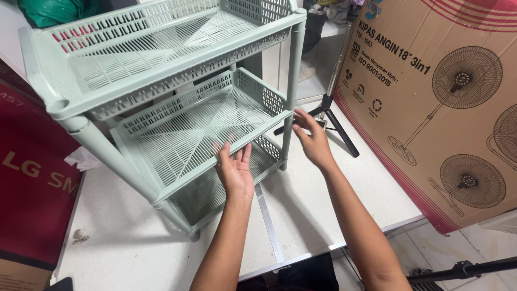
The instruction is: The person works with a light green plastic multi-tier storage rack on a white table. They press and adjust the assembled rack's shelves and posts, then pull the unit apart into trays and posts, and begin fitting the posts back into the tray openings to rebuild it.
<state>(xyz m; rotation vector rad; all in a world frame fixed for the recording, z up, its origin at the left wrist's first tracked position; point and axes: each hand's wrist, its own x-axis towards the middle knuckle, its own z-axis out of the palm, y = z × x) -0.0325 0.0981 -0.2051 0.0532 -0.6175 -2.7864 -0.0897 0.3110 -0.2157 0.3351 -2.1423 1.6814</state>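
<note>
- Pale green plastic three-tier rack (177, 108) stands on the white worktop (118, 237); its latticed trays look light, slightly flexible.
- Left hand (235, 171) spread under the middle tray's rim (215, 164); right hand (312, 141) open-fingered at the corner post (289, 116), the sturdiest hold.

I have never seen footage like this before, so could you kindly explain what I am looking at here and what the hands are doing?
There is one picture, taken by a camera worn on a person's head and looking down at their own two bare hands. No machine is involved. On a white table stands a pale green plastic rack with three slotted shelves on corner posts. The left hand is open, fingers at the front edge of the middle shelf. The right hand touches the front right post beside that shelf. Neither hand clearly grips anything. A large cardboard box with fan drawings stands on the right, and a dark red box on the left.
</note>
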